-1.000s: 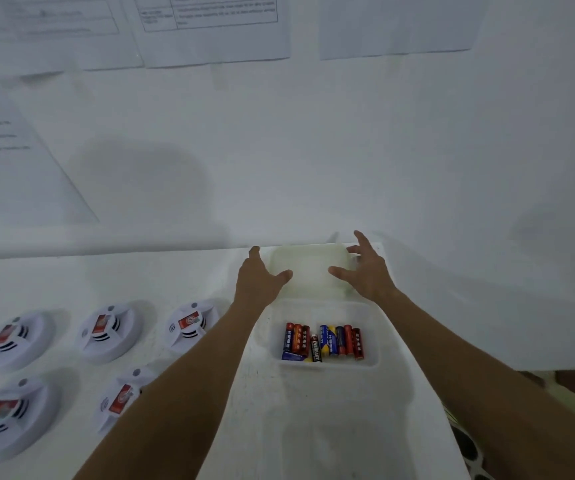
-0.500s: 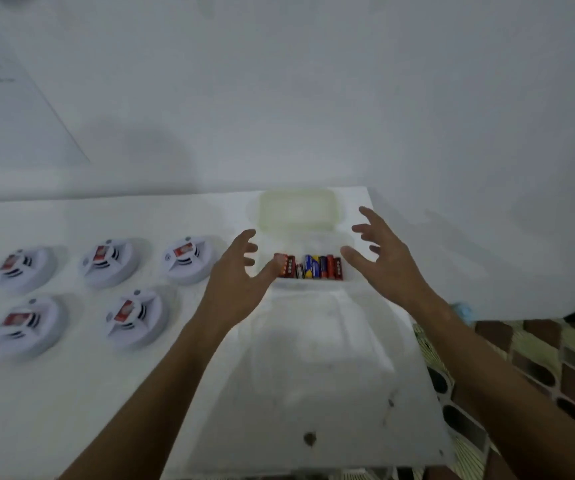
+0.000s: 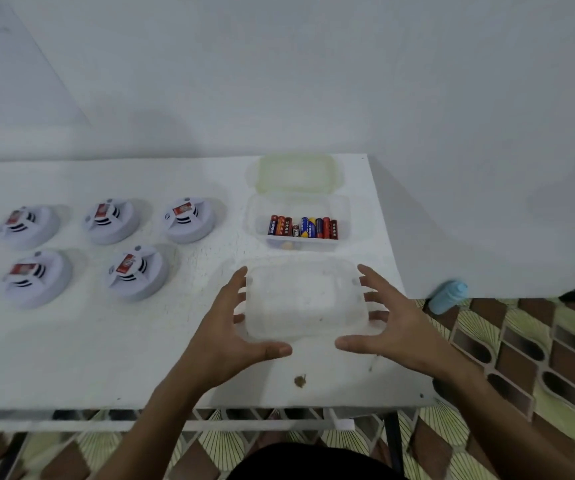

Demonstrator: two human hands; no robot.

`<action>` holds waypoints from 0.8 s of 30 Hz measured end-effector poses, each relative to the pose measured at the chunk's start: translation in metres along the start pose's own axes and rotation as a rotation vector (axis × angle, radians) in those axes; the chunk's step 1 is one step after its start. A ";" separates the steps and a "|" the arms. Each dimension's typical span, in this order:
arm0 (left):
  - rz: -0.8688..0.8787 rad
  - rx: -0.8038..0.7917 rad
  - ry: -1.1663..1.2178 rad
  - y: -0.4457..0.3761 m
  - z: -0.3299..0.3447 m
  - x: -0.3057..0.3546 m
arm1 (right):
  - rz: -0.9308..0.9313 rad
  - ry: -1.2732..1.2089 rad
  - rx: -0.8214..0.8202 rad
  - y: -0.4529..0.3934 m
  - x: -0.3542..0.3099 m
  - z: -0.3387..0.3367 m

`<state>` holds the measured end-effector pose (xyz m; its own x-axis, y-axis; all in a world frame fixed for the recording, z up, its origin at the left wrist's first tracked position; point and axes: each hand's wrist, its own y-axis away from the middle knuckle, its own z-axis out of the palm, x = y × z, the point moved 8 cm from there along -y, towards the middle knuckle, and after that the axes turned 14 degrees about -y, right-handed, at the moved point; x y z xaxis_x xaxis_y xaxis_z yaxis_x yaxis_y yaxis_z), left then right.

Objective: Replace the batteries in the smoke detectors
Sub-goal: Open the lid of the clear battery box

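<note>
White wall [image 3: 313,81] behind; white table [image 3: 89,358] below it, reaching from the left edge to a right edge above a patterned tile floor [image 3: 538,358].

Left hand [image 3: 230,334] and right hand [image 3: 390,327]: both over the near right part of the table, fingers spread and nearly straight, thumbs pointing inward toward each other. The hands flank a clear lidded box [image 3: 303,299], one on each side. Fingertips lie at or just beside the box walls; whether they touch cannot be told, since the box is blurred and translucent. Neither hand is curled round anything.

Five smoke detectors [image 3: 189,220] on the left half of the table: three in a far row, two in a near row, all well apart from the hands. Each is round, white, with a red label on top.

Open clear tub [image 3: 345,209] just beyond the lidded box, holding a row of batteries [image 3: 303,227] lying side by side, red, orange, blue and black. A further pale item lies on the tub floor in front of the row; too small to identify.

Yellowish lid [image 3: 296,173] touching the far side of the tub, near the wall.

Blue bottle [image 3: 447,296] on the floor, right of the table, at the foot of the wall.

Brown stain [image 3: 300,381] on the table near its front edge, between the two forearms.
</note>
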<state>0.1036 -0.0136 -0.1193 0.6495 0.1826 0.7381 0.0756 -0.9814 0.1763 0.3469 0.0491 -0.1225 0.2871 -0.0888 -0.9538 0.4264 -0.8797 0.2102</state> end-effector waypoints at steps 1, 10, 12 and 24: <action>-0.005 0.021 -0.007 -0.003 0.000 0.001 | -0.004 -0.005 -0.002 -0.001 -0.001 0.002; -0.047 0.029 -0.010 -0.031 -0.004 -0.002 | -0.061 -0.111 0.112 -0.025 0.002 0.002; -0.045 0.007 0.011 -0.039 -0.004 -0.001 | -0.064 -0.107 0.116 -0.032 0.006 0.001; -0.049 0.003 -0.012 -0.064 -0.005 0.000 | -0.075 -0.130 0.115 -0.052 0.000 -0.009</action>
<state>0.0953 0.0499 -0.1276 0.6543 0.2300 0.7204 0.1096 -0.9714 0.2106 0.3326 0.0992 -0.1311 0.1420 -0.0743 -0.9871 0.3391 -0.9332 0.1191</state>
